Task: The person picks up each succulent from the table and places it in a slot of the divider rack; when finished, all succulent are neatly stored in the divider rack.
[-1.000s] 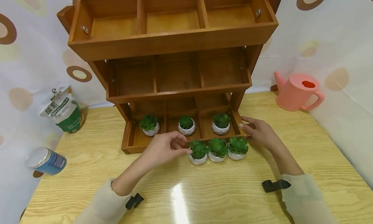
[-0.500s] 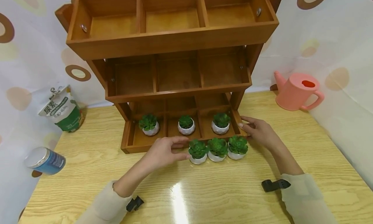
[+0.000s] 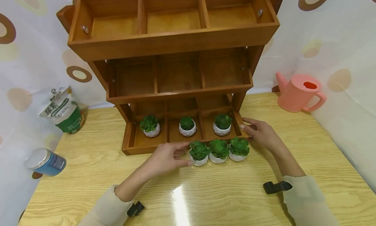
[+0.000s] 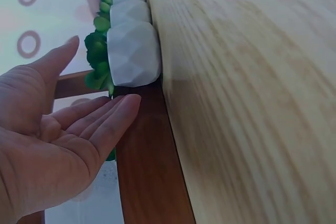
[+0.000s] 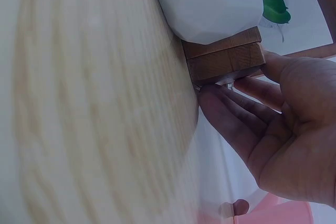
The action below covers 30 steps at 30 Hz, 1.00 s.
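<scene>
A three-tier wooden plant shelf [image 3: 173,44] stands in the head view. Its bottom tier has a left succulent [image 3: 151,129], a middle one [image 3: 187,130] and a right one [image 3: 221,130], each in a white faceted pot. Three more potted succulents stand in a row against its front: left [image 3: 199,153], middle [image 3: 218,151], right [image 3: 238,149]. My left hand [image 3: 165,159] is beside the left one of that row, fingers extended; the left wrist view shows a gap to its pot [image 4: 134,56]. My right hand [image 3: 262,133] grips the bottom tier's right end board [image 5: 226,59], thumb over its edge.
A pink watering can [image 3: 299,92] stands at the right rear of the wooden table [image 3: 223,200]. To the left are a clipped green-and-white bag [image 3: 66,113] and a blue can [image 3: 48,162]. A patterned cloth [image 3: 332,33] hangs behind.
The left hand has lowered slightly towards the table's front beside the left succulent of the front row. My right hand keeps its place at the shelf end, and the plants have not moved.
</scene>
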Available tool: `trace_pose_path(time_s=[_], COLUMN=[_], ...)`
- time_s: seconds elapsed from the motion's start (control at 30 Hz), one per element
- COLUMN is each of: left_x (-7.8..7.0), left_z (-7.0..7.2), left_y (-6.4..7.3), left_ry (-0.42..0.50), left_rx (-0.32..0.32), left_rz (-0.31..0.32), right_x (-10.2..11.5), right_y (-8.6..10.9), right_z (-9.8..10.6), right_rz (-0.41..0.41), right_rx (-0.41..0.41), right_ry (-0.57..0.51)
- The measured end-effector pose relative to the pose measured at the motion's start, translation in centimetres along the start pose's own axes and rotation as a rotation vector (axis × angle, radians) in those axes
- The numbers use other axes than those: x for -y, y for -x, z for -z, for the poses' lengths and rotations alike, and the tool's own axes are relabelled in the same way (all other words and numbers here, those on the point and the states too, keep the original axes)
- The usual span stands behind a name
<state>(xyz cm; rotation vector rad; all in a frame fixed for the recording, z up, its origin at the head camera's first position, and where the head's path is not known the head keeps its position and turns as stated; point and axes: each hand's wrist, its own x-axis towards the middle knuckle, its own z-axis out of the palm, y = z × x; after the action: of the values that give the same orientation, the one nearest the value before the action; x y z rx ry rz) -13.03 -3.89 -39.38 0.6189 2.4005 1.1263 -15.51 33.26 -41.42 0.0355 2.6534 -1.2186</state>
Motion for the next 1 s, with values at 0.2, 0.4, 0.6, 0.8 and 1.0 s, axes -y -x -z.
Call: trace_pose_path(time_s=[0.2,0.4,0.6,0.8,1.0], left_x=[0.3,0.4,0.1,0.0,0.3], left_z=[-0.3,-0.7,-1.0,-1.1,-1.3], left_y=[-0.3,-0.7,-1.1,-1.5,-1.3], left_ry=[0.024,-0.016,-0.057,-0.132,-0.142], left_rx=[0.015,0.056,0.056,0.016,0.012], left_rz=[0.037,-0.016,-0.052,-0.076,-0.081], right_x=[-0.2,-0.1,-0.1,-0.2,0.0], right_y=[0.0,-0.1,0.1,0.0,-0.1], right_z=[0.1,0.2,0.2,0.4,0.1], right_rz=[0.005,0.015,0.003,0.001,0.003], right_rx=[0.001,-0.014,-0.007,-0.012,-0.010], right_ry=[-0.010,0.011,-0.003,0.020,0.028])
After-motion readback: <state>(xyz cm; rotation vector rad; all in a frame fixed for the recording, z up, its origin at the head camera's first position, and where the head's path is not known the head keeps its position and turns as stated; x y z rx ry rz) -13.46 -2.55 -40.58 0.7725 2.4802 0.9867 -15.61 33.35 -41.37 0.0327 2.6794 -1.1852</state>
